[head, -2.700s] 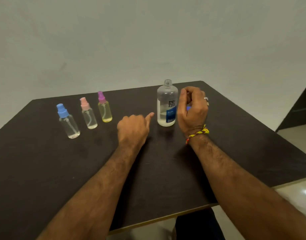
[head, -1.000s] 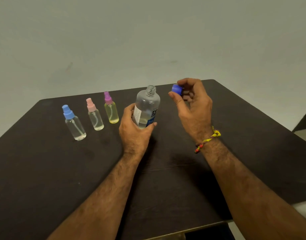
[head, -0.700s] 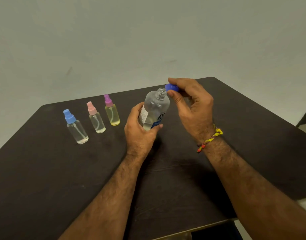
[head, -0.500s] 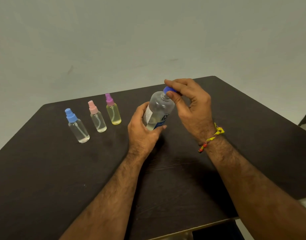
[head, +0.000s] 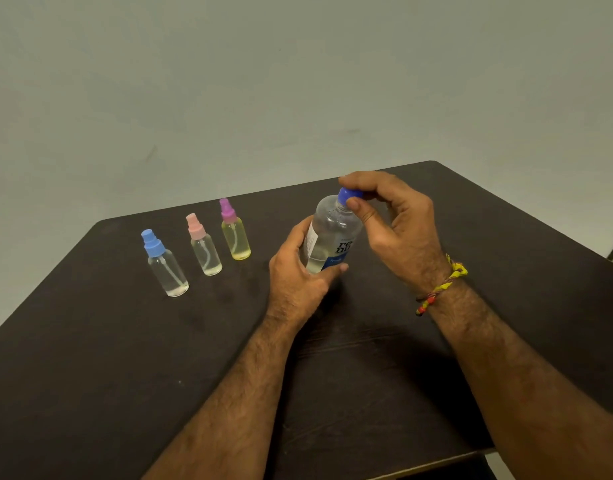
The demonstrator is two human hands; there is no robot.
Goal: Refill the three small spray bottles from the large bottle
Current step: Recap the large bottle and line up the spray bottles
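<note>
Dark wooden table [head: 90, 375] stands before a plain pale wall [head: 228, 81]. Three small spray bottles stand upright in a row at its left: the blue-capped spray bottle [head: 163, 263], the pink-capped spray bottle [head: 204, 245], then the purple-capped spray bottle [head: 235, 232] with yellowish liquid. Right of them, the left hand [head: 298, 271] grips the large bottle [head: 332, 237], tilted slightly. The right hand [head: 395, 226], a beaded bracelet [head: 443, 285] at its wrist, pinches the blue cap [head: 348, 195] on the bottle's neck.
</note>
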